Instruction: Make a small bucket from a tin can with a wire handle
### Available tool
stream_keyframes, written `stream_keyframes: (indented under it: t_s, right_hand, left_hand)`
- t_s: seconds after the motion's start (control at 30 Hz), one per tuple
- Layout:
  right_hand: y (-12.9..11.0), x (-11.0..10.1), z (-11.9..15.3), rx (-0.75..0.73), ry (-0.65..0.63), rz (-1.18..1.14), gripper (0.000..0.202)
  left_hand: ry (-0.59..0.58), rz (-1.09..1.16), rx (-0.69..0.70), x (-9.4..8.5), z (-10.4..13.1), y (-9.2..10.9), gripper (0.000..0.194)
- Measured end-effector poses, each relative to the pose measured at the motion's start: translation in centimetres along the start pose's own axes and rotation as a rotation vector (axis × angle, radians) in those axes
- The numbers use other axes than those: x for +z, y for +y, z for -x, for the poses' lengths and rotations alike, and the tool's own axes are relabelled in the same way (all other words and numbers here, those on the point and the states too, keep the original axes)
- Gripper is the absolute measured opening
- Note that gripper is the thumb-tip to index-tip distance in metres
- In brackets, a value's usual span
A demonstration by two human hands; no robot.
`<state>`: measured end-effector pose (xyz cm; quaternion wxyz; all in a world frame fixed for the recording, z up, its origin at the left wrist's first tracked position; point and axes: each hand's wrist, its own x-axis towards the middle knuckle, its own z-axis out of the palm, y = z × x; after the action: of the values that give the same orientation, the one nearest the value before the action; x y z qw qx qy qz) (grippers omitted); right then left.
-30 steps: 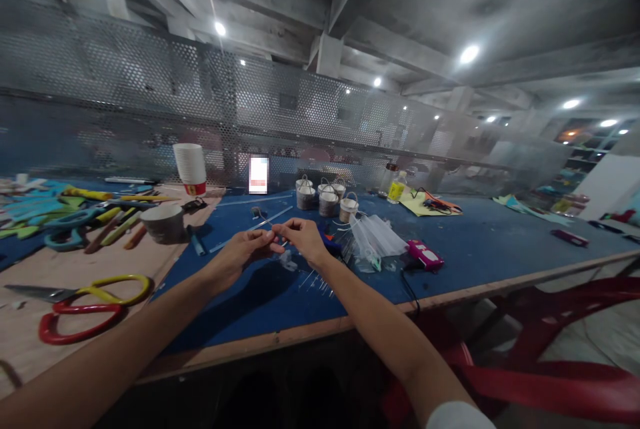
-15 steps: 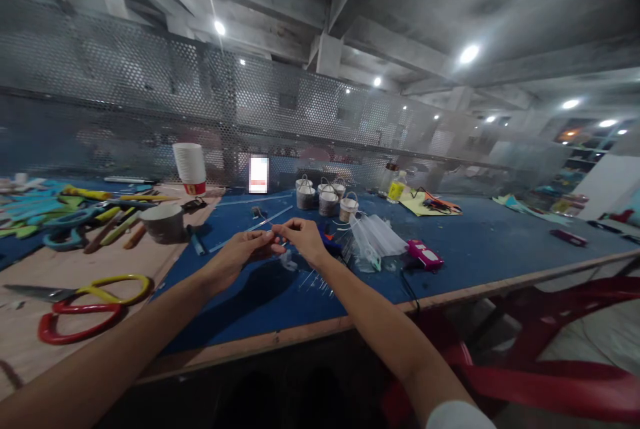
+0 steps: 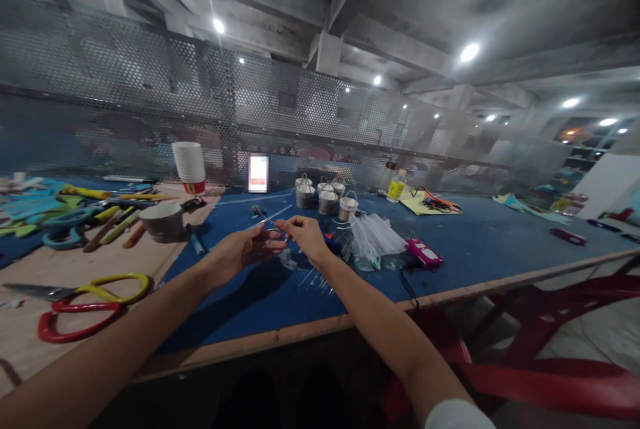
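My right hand (image 3: 303,232) pinches a thin cord-like strand between thumb and fingertips above the blue work surface (image 3: 235,312). The strand is too fine to make out exactly. Just left of it, my left hand (image 3: 247,247) has its fingers apart, close to the right fingertips and not visibly gripping anything. Beyond the hands stand several small pale buckets (image 3: 327,201) with thin arched handles. To the right of my right hand lie a bundle of clear plastic bags (image 3: 377,239) and, partly hidden, thin clear sticks (image 3: 317,280).
Large scissors (image 3: 100,292) with red and yellow handles lie at left, below a grey bowl (image 3: 164,224) and several tools. Stacked paper cups (image 3: 190,166) stand behind. A magenta device (image 3: 424,253) trails a cord over the table edge; a red chair (image 3: 545,382) stands at right.
My left fingers have spread apart from their pinch beside the right fingertips. My right hand has shifted very slightly and stays pinched.
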<state>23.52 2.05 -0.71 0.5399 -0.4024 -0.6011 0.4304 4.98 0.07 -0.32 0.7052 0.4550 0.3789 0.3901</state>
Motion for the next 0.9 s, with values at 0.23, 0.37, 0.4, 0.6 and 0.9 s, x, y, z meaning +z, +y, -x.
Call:
stream_keyframes:
  t_s: [0.23, 0.37, 0.4, 0.6, 0.9]
  right_hand:
    - [0.0, 0.0, 0.1, 0.014, -0.01, 0.011, 0.041]
    - [0.2, 0.1, 0.1, 0.01, -0.039, 0.023, 0.041]
    - [0.2, 0.1, 0.0, 0.012, -0.044, 0.021, 0.041]
    - [0.3, 0.2, -0.1, -0.001, -0.047, -0.005, 0.041]
    - [0.1, 0.3, 0.2, -0.018, -0.056, -0.05, 0.039]
  left_hand:
    - [0.052, -0.097, 0.038, 0.4, 0.3, 0.5, 0.023]
    - [0.076, -0.249, 0.18, 0.7, 0.3, 0.0, 0.023]
    - [0.078, -0.247, 0.191, 0.7, 0.2, -0.1, 0.024]
    - [0.043, -0.133, 0.163, 0.8, 0.1, -0.4, 0.028]
    - [0.027, -0.17, 0.21, 1.2, 0.5, -0.3, 0.025]
